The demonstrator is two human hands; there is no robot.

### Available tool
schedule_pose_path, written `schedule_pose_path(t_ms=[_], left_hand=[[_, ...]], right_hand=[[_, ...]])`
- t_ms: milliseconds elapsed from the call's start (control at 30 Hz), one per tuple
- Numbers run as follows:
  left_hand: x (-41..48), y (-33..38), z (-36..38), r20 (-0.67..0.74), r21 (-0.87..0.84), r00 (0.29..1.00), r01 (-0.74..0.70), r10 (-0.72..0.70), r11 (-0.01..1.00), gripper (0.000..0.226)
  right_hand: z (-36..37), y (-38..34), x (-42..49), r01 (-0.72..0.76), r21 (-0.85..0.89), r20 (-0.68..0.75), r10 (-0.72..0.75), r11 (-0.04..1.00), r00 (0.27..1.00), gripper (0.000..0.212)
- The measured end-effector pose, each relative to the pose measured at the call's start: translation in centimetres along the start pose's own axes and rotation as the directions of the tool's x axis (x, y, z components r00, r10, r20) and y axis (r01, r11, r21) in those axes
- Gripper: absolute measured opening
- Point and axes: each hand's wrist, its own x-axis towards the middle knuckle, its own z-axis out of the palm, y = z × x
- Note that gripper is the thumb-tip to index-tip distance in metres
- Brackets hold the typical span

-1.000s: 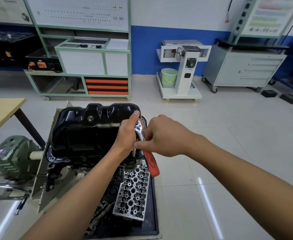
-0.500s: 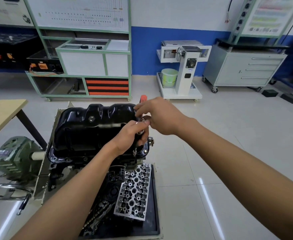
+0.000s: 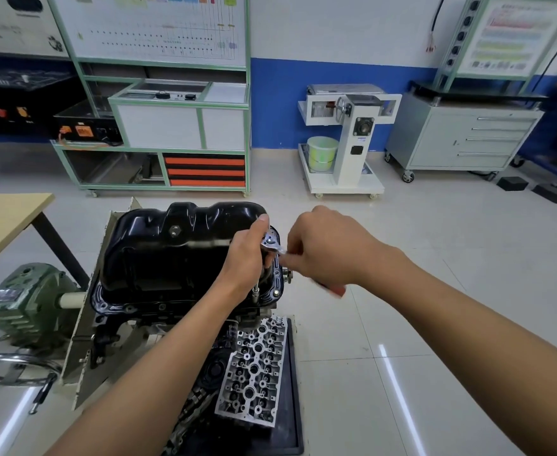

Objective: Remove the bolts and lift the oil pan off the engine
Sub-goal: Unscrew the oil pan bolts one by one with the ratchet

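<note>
– Pale glossy floor tiles and green-framed training benches fill a workshop. In front, an upturned engine (image 3: 158,311) sits on a stand with the oil pan (image 3: 172,255) on top, seated on the block
– What has just changed?
– Half a second ago the ratchet's handle pointed away, toward the benches. Now it has swung back toward the wearer and to the right, blurred with motion. That reads as one back-and-forth stroke
– And the hands?
– The left hand (image 3: 247,258) curls round the head of the ratchet (image 3: 272,242), thumb up against the pan wall. It steadies a thin steel extension (image 3: 256,289) that drops to the pan's right flange. The right hand (image 3: 329,248) is a closed fist round the handle, and only the end of the red grip (image 3: 336,290) pokes out beneath it
– What does that mean for the job?
– Probably a bolt on the right edge is being wound out, though it is hidden under the socket. Another bolt head (image 3: 276,293) shows in the flange just beside it, so lifting looks some way off
– Textures?
– The pan is pressed steel in shiny black paint, ribbed and lumpy, with a hexagonal drain plug (image 3: 174,230). Below it a bare cast-metal cylinder head (image 3: 254,366), full of round bores, lies on a black tray (image 3: 291,399)
</note>
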Motion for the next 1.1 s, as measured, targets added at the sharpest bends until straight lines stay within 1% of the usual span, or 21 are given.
schedule_pose_path(t_ms=[33, 100, 167, 267, 300, 400, 500, 600, 667, 733, 767, 833, 900, 967, 1000, 1100], left_hand=[[-0.1, -0.1, 0.2, -0.011, -0.018, 1.0, 0.004, -0.004, 1.0, 0.072], [-0.3, -0.3, 0.3, -0.024, -0.076, 1.0, 0.007, -0.008, 0.997, 0.063], [-0.4, -0.6, 0.2, -0.013, -0.097, 1.0, -0.001, 0.0, 0.995, 0.059], [-0.6, -0.4, -0.5, 0.024, -0.067, 0.999, -0.023, 0.025, 0.997, 0.054], [-0.7, -0.2, -0.8, 0.058, -0.049, 0.998, -0.03, 0.033, 0.998, 0.055], [-0.8, 0.3, -1.8, 0.215, 0.001, 0.976, -0.044, 0.042, 0.999, 0.057], [-1.0, 0.5, -2.2, 0.327, 0.027, 0.944, -0.057, 0.044, 0.998, 0.054], [-1.0, 0.5, -1.9, 0.394, 0.047, 0.919, -0.037, 0.015, 0.998, 0.054], [-0.9, 0.6, -1.8, 0.408, 0.039, 0.913, -0.012, -0.005, 0.999, 0.055], [-0.8, 0.6, -1.6, 0.389, 0.015, 0.921, -0.008, 0.002, 1.0, 0.057], [-0.8, 0.5, -1.6, 0.361, 0.007, 0.933, -0.008, 0.005, 1.0, 0.06], [-0.7, 0.3, -1.6, 0.276, -0.001, 0.961, 0.006, -0.006, 1.0, 0.063], [-0.6, 0.1, -1.4, 0.163, -0.022, 0.986, 0.04, -0.036, 0.999, 0.065], [-0.5, 0.1, -1.1, 0.073, -0.059, 0.995, 0.068, -0.064, 0.996, 0.064], [-0.5, 0.0, -0.9, 0.048, -0.065, 0.997, 0.071, -0.068, 0.995, 0.064], [-0.5, -0.4, -0.5, 0.039, -0.034, 0.999, 0.036, -0.034, 0.999, 0.071]], right_hand=[[0.1, -0.6, -0.3, 0.003, 0.023, 0.022, -0.003, 1.0, 1.0, 0.04], [0.4, -1.6, -0.6, 0.013, 0.075, 0.06, -0.017, 0.997, 0.998, 0.047], [0.5, -1.9, -0.6, 0.01, 0.125, 0.086, -0.021, 0.992, 0.996, 0.047], [-0.2, -1.3, -0.3, -0.008, 0.182, 0.133, -0.016, 0.983, 0.991, 0.041], [-0.6, -1.0, -0.1, -0.006, 0.162, 0.142, -0.017, 0.987, 0.99, 0.039], [-1.2, -0.3, 0.5, 0.043, -0.014, 0.123, -0.041, 0.999, 0.992, 0.028], [-1.0, 0.2, 1.6, 0.076, -0.104, 0.055, -0.07, 0.992, 0.996, 0.007], [-0.2, 0.4, 2.9, 0.088, -0.081, -0.003, -0.089, 0.993, 0.996, 0.027], [0.1, 0.2, 3.3, 0.122, -0.01, -0.008, -0.122, 0.993, 0.993, 0.034], [0.4, 0.5, 3.3, 0.151, 0.109, -0.03, -0.149, 0.983, 0.988, 0.036], [0.5, 0.7, 3.1, 0.163, 0.132, -0.042, -0.159, 0.978, 0.986, 0.034], [0.8, 1.1, 2.7, 0.164, 0.103, -0.059, -0.158, 0.981, 0.986, 0.03], [0.9, 1.4, 1.9, 0.108, 0.031, -0.065, -0.106, 0.994, 0.992, 0.025], [0.7, 1.4, 1.1, 0.061, -0.02, -0.069, -0.062, 0.998, 0.996, 0.017], [0.6, 1.3, 0.7, 0.046, -0.016, -0.054, -0.047, 0.999, 0.997, 0.017], [0.1, 0.4, -0.6, 0.005, 0.03, 0.018, -0.006, 1.0, 1.0, 0.032]])
